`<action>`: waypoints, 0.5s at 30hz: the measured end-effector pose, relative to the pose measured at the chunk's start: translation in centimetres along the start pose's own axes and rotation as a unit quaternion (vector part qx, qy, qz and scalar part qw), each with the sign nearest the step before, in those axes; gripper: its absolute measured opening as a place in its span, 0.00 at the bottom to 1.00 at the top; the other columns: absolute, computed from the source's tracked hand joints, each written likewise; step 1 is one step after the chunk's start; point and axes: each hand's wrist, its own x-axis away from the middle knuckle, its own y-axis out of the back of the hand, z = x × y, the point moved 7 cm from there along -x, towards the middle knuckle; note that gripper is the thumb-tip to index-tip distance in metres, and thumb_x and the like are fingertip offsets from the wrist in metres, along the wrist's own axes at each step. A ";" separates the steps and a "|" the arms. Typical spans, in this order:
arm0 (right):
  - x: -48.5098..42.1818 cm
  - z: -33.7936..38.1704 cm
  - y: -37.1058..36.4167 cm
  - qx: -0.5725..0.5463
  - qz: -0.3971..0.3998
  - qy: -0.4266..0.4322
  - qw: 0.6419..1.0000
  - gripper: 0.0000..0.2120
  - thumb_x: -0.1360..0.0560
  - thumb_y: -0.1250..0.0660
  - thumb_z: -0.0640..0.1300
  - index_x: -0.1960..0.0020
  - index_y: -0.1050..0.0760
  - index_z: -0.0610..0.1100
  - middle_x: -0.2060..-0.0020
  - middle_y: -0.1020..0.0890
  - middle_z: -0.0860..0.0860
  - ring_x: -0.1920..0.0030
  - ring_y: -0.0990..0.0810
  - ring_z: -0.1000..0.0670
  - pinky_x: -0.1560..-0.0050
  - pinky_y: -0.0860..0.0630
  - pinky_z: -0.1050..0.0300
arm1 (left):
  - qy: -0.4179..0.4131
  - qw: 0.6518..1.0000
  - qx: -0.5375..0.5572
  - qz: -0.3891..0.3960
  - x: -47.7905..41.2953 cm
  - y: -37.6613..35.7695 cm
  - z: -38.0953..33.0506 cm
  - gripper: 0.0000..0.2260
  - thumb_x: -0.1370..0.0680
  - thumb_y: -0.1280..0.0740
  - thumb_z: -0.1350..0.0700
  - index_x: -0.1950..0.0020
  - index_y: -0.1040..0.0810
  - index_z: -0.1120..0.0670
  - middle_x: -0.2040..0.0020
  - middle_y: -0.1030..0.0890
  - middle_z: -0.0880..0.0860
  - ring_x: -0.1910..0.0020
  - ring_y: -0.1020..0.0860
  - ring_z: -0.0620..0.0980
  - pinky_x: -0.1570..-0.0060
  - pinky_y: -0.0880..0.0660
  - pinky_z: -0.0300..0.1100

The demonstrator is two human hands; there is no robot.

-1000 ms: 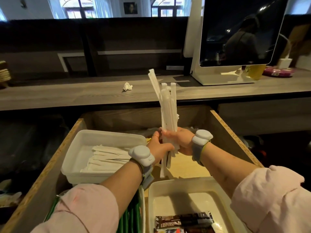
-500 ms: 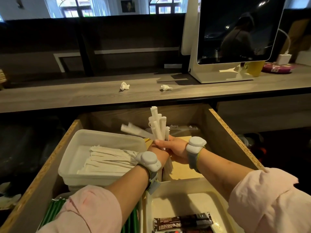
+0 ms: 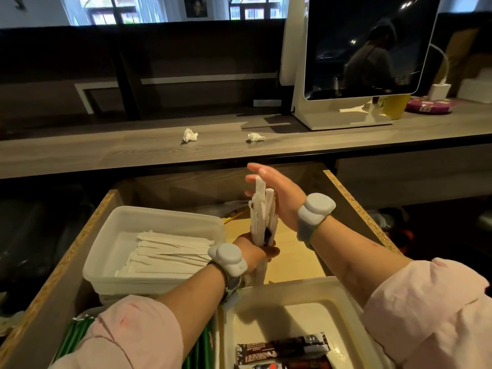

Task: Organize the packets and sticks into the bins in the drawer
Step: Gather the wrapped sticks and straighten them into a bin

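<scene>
**A:** What has the left hand (image 3: 254, 251) got?

**B:** A bundle of white paper-wrapped sticks (image 3: 262, 217), standing upright. The fingers are wrapped tight around its lower part, with the ends poking out below the fist. Something dark shows among the sticks just above the fingers; I can't tell what it is.

**A:** And the right hand (image 3: 277, 193)?

**B:** Open and flat, fingers spread and gripping nothing. The palm lies against the right side of the bundle's tops, fingertips reaching up past them.

**A:** So she's squaring them up?

**B:** That's my reading. The tops are uneven, one stick taller than the rest. To do it well I'd loosen the left grip slightly so the sticks can slide, then pat the tops level with the flat palm.

**A:** Where do they go?

**B:** Likely the white bin (image 3: 127, 222), just left of the gripping fingers, which already holds the same wrapped sticks (image 3: 165, 255) lying flat. Tip the bundle sideways and lay it parallel to those, rather than dropping it end-first.

**A:** Other bins?

**B:** Below the left wrist, a nearer white bin (image 3: 343, 299) with dark packets (image 3: 282, 347); under the left forearm, green sticks (image 3: 77, 334). Everything sits inside the open wooden drawer (image 3: 354, 201).

**A:** Any risk?

**B:** Loosen too much and the sticks fan out or drop onto the bare drawer floor beneath the fist.
</scene>
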 end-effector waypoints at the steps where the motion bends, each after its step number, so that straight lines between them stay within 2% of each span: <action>1: 0.0 0.8 0.1 0.009 -0.011 0.024 1.000 0.18 0.21 0.42 0.54 0.32 0.30 0.55 0.36 0.24 0.52 0.39 0.23 0.49 0.37 0.28 0.46 | 0.000 1.000 -0.017 0.001 -0.3 -0.1 0.1 0.17 0.27 0.28 0.56 0.40 0.23 0.57 0.43 0.19 0.57 0.44 0.21 0.57 0.39 0.26 0.49; 3: 0.1 1.3 -0.5 0.084 0.006 0.034 0.996 0.14 0.20 0.41 0.46 0.36 0.25 0.49 0.40 0.21 0.51 0.42 0.22 0.51 0.38 0.26 0.52 | -0.007 0.998 -0.065 -0.002 -0.5 -0.2 -0.1 0.17 0.28 0.28 0.56 0.39 0.23 0.57 0.42 0.19 0.57 0.41 0.21 0.58 0.37 0.27 0.48; 4: 0.3 0.8 -1.4 0.158 0.041 0.014 0.987 0.14 0.19 0.42 0.43 0.38 0.23 0.45 0.42 0.20 0.50 0.43 0.22 0.52 0.38 0.26 0.55 | -0.010 0.997 -0.078 -0.005 -0.5 -0.2 -0.2 0.17 0.27 0.28 0.56 0.40 0.22 0.58 0.42 0.19 0.58 0.42 0.21 0.58 0.38 0.26 0.47; 6: 0.8 -1.4 -3.0 0.325 0.122 -0.050 0.937 0.15 0.20 0.41 0.46 0.39 0.21 0.43 0.41 0.19 0.49 0.42 0.22 0.53 0.40 0.28 0.58 | -0.025 0.995 -0.099 -0.005 -0.6 -0.2 -0.2 0.12 0.26 0.30 0.58 0.44 0.22 0.60 0.46 0.18 0.61 0.45 0.20 0.58 0.43 0.25 0.45; 7: 0.9 -2.2 -3.2 0.362 0.135 -0.069 0.920 0.17 0.20 0.41 0.50 0.37 0.22 0.44 0.39 0.20 0.48 0.40 0.23 0.51 0.40 0.29 0.58 | -0.028 0.995 -0.099 -0.003 -0.6 -0.3 -0.3 0.09 0.26 0.31 0.59 0.47 0.22 0.59 0.48 0.18 0.61 0.48 0.19 0.57 0.46 0.25 0.44; 8: 1.1 -2.4 -3.1 0.351 0.133 -0.079 0.923 0.20 0.21 0.41 0.54 0.34 0.24 0.46 0.37 0.22 0.49 0.37 0.24 0.50 0.40 0.30 0.58 | -0.027 0.997 -0.071 -0.001 -0.5 -0.2 -0.3 0.04 0.25 0.31 0.60 0.51 0.23 0.58 0.52 0.18 0.60 0.53 0.18 0.54 0.48 0.25 0.45; 9: 1.0 -2.0 -2.7 0.297 0.110 -0.080 0.945 0.22 0.21 0.42 0.56 0.32 0.27 0.47 0.35 0.23 0.50 0.35 0.26 0.50 0.40 0.31 0.59 | -0.025 1.000 -0.009 -0.004 -0.6 0.0 -0.4 0.03 0.24 0.32 0.62 0.56 0.25 0.58 0.55 0.19 0.59 0.60 0.16 0.51 0.49 0.24 0.47; 10: 0.7 -1.1 -1.9 0.230 0.075 -0.068 0.968 0.22 0.21 0.42 0.56 0.30 0.29 0.47 0.35 0.24 0.51 0.35 0.26 0.51 0.41 0.31 0.62 | -0.019 0.997 0.075 -0.010 -0.5 0.3 -0.5 0.06 0.24 0.34 0.65 0.60 0.27 0.57 0.60 0.20 0.57 0.66 0.17 0.47 0.49 0.23 0.49; 11: 0.5 -0.1 -1.0 0.179 0.037 -0.054 0.982 0.21 0.20 0.43 0.55 0.31 0.29 0.47 0.39 0.22 0.53 0.39 0.25 0.54 0.45 0.30 0.65 | -0.012 0.986 0.162 -0.021 -0.6 0.7 -0.6 0.09 0.24 0.35 0.67 0.61 0.27 0.57 0.63 0.21 0.55 0.69 0.19 0.47 0.47 0.24 0.51; 13: 0.4 1.4 0.7 0.135 -0.035 -0.048 0.989 0.15 0.20 0.41 0.51 0.40 0.23 0.46 0.54 0.20 0.55 0.54 0.23 0.57 0.60 0.29 0.71 | -0.011 0.958 0.284 -0.044 -0.6 1.9 -0.7 0.08 0.22 0.37 0.66 0.59 0.25 0.57 0.65 0.20 0.53 0.63 0.20 0.50 0.45 0.26 0.54; 15: 0.6 1.9 1.4 0.173 -0.057 -0.053 0.982 0.09 0.22 0.37 0.47 0.51 0.21 0.44 0.65 0.22 0.53 0.65 0.24 0.56 0.69 0.29 0.68 | -0.013 0.926 0.374 -0.043 -0.6 2.9 -1.0 0.04 0.21 0.37 0.60 0.53 0.24 0.56 0.58 0.19 0.55 0.58 0.19 0.52 0.49 0.24 0.54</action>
